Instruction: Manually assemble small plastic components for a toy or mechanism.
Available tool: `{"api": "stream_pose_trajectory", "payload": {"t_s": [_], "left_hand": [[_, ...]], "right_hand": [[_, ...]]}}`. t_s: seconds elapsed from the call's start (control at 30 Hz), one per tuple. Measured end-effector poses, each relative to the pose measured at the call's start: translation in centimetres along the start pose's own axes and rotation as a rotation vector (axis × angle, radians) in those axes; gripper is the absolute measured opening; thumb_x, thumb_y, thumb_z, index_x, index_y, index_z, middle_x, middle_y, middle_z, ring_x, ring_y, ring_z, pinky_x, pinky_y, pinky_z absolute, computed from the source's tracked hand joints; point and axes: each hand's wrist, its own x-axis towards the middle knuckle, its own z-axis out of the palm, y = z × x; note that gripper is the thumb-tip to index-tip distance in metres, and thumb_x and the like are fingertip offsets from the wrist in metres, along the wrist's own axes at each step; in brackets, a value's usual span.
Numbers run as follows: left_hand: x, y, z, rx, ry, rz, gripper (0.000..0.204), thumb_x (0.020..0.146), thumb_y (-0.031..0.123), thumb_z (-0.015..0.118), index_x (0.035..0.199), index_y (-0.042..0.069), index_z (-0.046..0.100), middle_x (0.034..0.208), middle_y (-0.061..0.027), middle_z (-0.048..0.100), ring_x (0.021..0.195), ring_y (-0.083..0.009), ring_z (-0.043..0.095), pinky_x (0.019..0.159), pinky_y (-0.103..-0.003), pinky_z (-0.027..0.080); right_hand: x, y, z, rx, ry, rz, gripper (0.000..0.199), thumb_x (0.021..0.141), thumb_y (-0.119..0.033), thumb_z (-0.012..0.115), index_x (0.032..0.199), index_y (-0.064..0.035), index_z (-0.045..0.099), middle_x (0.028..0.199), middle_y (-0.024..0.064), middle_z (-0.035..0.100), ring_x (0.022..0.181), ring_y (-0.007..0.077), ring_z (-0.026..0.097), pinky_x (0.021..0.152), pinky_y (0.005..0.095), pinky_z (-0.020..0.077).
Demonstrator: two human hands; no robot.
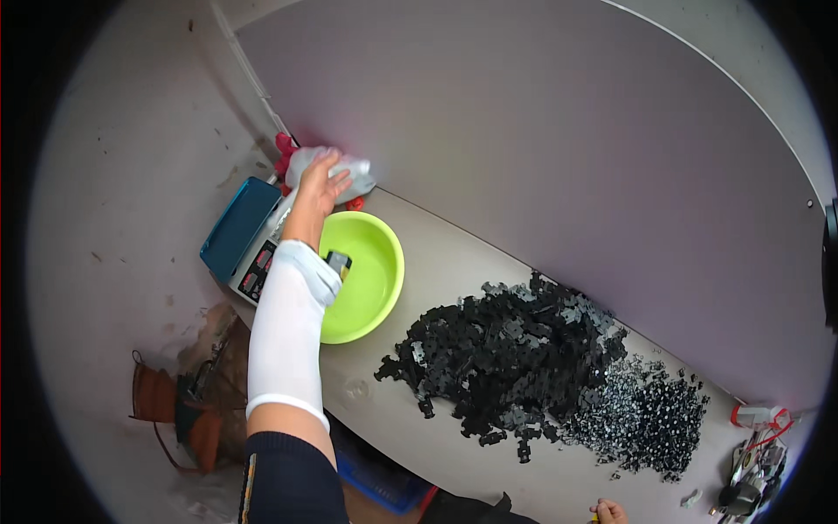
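A long grey worktop (489, 288) runs along a mauve partition wall (524, 131), carrying 1 broad heap of black plastic parts (506, 358) near the middle and 1 smaller heap of grey metal pieces (642, 419) touching it toward the right end; the pieces in both are too many and too small to count. At the worktop's left end sits 1 lime-green basin (371, 279), with 1 small dark object (339, 262) resting inside near its left rim. Just beyond the basin, at the left edge, lies 1 blue-topped weighing scale (237, 229). The person's left hand (319, 185), its forearm in 1 white sleeve (288, 332), reaches past the basin to the far left corner, where 1 crumpled clear plastic bag (349, 173) lies against the wall, beside something red (284, 155). The fingers are spread over the bag and touch it, the grip not pinched shut. The bag looks light, soft and slippery, likely to crumple and slide under a flat palm; a bunched fold at its top would probably give the surest hold. Only a part of the right hand (608, 511) shows at the near edge of the worktop, and its grip cannot be told. 1 tangle of small tools and red cord (758, 454) lies at the right end. On the floor to the left stands 1 brown bag (179, 406).
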Motion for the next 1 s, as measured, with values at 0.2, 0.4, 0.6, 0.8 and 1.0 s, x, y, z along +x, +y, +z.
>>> {"api": "stream_pose_trajectory", "payload": {"t_s": [0.2,0.4,0.6,0.8,1.0], "left_hand": [[-18.3,-8.3,6.2,0.238,-0.417,-0.082,0.03,0.099,0.02,0.058,0.122,0.001,0.057,0.11,-0.0073,0.064,0.087,-0.0161,0.063,0.079,-0.031,0.05],[-40.6,-20.4,0.7,0.506,-0.726,-0.588,0.016,0.094,0.015,0.065,0.104,0.002,0.065,0.092,-0.004,0.067,0.074,-0.0114,0.062,0.072,-0.025,0.052],[-54.9,-32.0,-3.4,1.242,-0.695,0.334,0.027,0.084,0.008,0.07,0.109,0.0,0.064,0.108,-0.0167,0.065,0.098,-0.035,0.062,0.085,-0.043,0.049],[-55.5,-38.1,-1.6,1.292,-0.704,0.384,0.044,0.083,0.006,0.069,0.126,0.003,0.058,0.129,-0.0172,0.056,0.115,-0.0378,0.053,0.095,-0.047,0.041],[-57.0,-40.2,-2.5,1.445,-0.864,0.564,0.049,0.079,0.011,0.07,0.126,0.006,0.058,0.134,-0.015,0.053,0.118,-0.0352,0.052,0.098,-0.048,0.038]], "right_hand": [[3.1,0.1,-0.2,0.152,-0.186,0.051,0.019,0.093,-0.013,0.065,0.105,0.0016,0.064,0.091,0.0133,0.067,0.071,0.0162,0.062,0.061,0.0291,0.0532],[3.2,-0.8,1.0,0.193,-0.37,0.123,0.024,0.092,-0.006,0.059,0.114,0.0027,0.062,0.098,0.0105,0.064,0.081,0.0164,0.06,0.069,0.0297,0.0525],[6.4,3.8,-1.2,-0.287,-0.381,-0.158,0.026,0.093,-0.004,0.057,0.119,-0.0005,0.062,0.102,0.0106,0.066,0.087,0.0206,0.065,0.077,0.0312,0.0534],[11.3,4.8,-0.5,-0.672,-0.413,-0.843,0.03,0.09,-0.001,0.06,0.12,-0.0041,0.062,0.109,0.0133,0.067,0.095,0.0326,0.066,0.085,0.0357,0.0539],[18.3,7.9,1.6,-0.689,-0.457,-1.199,0.046,0.079,0.002,0.065,0.124,-0.0044,0.061,0.121,0.0099,0.062,0.096,0.0281,0.063,0.083,0.0364,0.0526]]}}
